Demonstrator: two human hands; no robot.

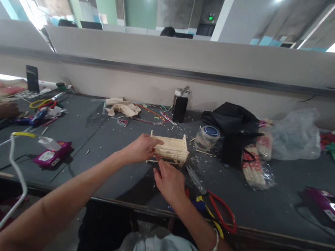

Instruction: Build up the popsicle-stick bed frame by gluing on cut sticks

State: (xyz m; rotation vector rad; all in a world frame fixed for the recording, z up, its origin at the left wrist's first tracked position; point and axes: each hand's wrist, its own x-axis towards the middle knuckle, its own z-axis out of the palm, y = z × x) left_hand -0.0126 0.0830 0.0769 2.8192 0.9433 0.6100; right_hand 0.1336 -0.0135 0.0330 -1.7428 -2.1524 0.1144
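Note:
A small bed-like model [172, 146] built of pale wooden sticks stands on the dark table in front of me, with posts at its corners. My left hand [142, 148] grips its left end, fingers closed around the edge. From the near side, my right hand [171, 181] reaches up to the model's front left; its index finger is stretched out against the sticks and the thumb is apart. I see nothing held in that hand. Right beside it lie scissors with red handles [221, 212], blades pointing at the model. A yellow and blue tool [203, 206] is partly hidden by my right forearm.
Behind the model are a phone [180, 109], a clear jar with a blue lid [207, 137] and a cloth [124, 107]. Right are a black bag [234, 121], bagged sticks [254, 169] and a purple device [326, 206]. Another person's hand [2, 110] is at left, near a second purple device [53, 154].

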